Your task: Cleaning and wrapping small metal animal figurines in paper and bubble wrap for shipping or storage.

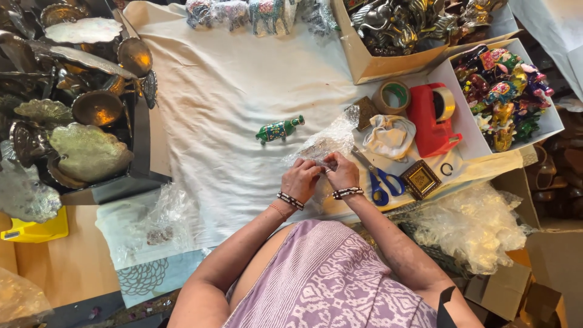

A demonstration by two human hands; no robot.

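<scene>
At the near middle of the table (73, 261), over the cream cloth (225, 103), I see my left hand (299, 180) and right hand (342, 172) meeting on a piece of clear bubble wrap (322, 146). Both hands are curled, fingertips pinched on the wrap's near edge, which bunches up between them; whether anything sits inside the wrap I cannot tell. Each wrist wears a beaded bracelet. Just beyond the hands, to the left and a little farther away, a small green painted animal figurine (278, 129) lies on its side on the cloth, apart from the wrap. To the right of my right hand, blue-handled scissors (379, 180) lie near a small square gold-framed piece (420, 179). Farther right stand a red tape dispenser (431, 121), a roll of tape (392, 96) and a crumpled white cloth pouch (390, 136). A white box of bright painted figurines (503, 91) sits at the far right, and a cardboard box of metal figurines (401, 24) lies beyond it. On the left, a dark tray (139, 179) holds brass leaf-shaped dishes (88, 152) and bowls. More bubble wrap (473, 225) is heaped at the near right.
</scene>
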